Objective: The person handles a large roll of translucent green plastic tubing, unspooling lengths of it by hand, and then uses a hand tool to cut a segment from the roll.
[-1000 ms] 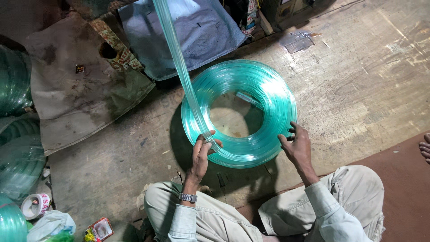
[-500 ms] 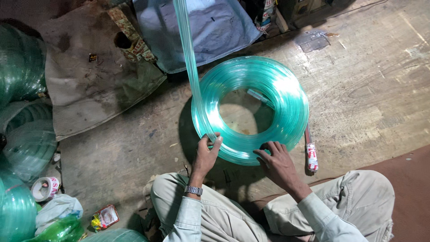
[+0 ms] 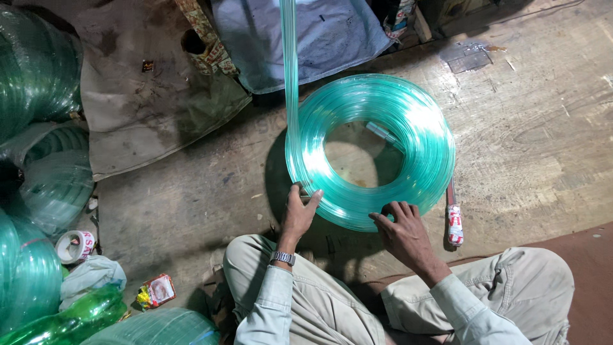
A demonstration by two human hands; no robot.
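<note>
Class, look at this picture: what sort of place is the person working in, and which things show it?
Probably a hardware or pipe shop's floor workspace. A person's hands rest on a coil of green transparent hose lying on worn floorboards, and more wrapped green coils are stacked on the left.

Workshop or storeroom floor, worn concrete floor (image 3: 523, 147), wrapped green hose coils (image 3: 38, 70) stacked left, tape roll (image 3: 75, 246), scattered cloths (image 3: 147, 108)

Hose coil (image 3: 408, 128): clear green plastic, glossy, smooth. Floor (image 3: 530, 147): worn wood boards, matt, scuffed and stained. Sack (image 3: 147, 108): grey woven cloth, rough, dirty. Sheet (image 3: 319, 38): pale blue cloth, matt. Wrapped coils (image 3: 38, 70): shiny plastic film. Wristwatch (image 3: 282, 257): polished metal. Trousers (image 3: 511, 281): beige cloth, matt.
</note>
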